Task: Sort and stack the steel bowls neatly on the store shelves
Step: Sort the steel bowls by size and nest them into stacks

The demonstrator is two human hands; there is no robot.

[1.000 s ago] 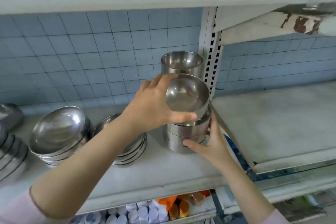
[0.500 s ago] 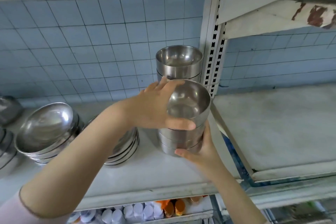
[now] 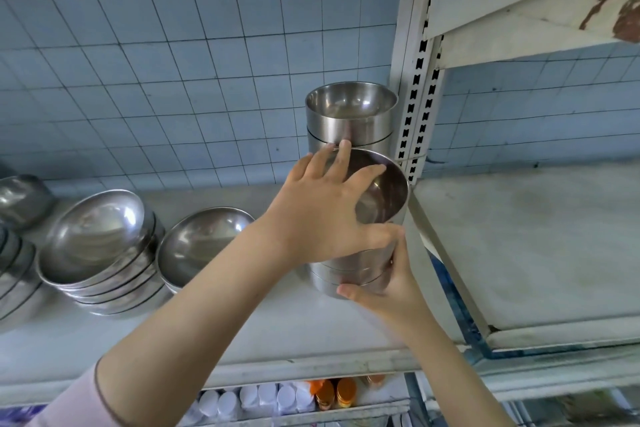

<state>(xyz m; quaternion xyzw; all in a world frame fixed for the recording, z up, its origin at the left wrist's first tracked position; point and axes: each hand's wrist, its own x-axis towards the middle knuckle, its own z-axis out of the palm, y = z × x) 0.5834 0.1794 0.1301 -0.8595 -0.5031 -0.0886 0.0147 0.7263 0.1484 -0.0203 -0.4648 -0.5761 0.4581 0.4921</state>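
A stack of straight-walled steel bowls (image 3: 356, 270) stands on the white shelf (image 3: 242, 329) near the upright post. Its top bowl (image 3: 384, 194) sits level on the stack. My left hand (image 3: 325, 208) grips that top bowl, fingers over the far rim and thumb on the near wall. My right hand (image 3: 388, 288) holds the stack's lower bowls from the right and front, thumb across the bottom. Behind stands a second stack of the same bowls (image 3: 349, 114) against the tiled wall.
Two stacks of wide shallow steel bowls (image 3: 100, 253) (image 3: 204, 243) sit to the left, with more bowls (image 3: 14, 263) at the left edge. A slotted upright post (image 3: 415, 80) divides the shelves. The right shelf (image 3: 526, 246) is bare. Bottles (image 3: 332, 392) stand below.
The top bowl, tilted a second ago, has been lowered level onto the stack. My left hand has spread its fingers over the rim. The camera view has shifted closer.
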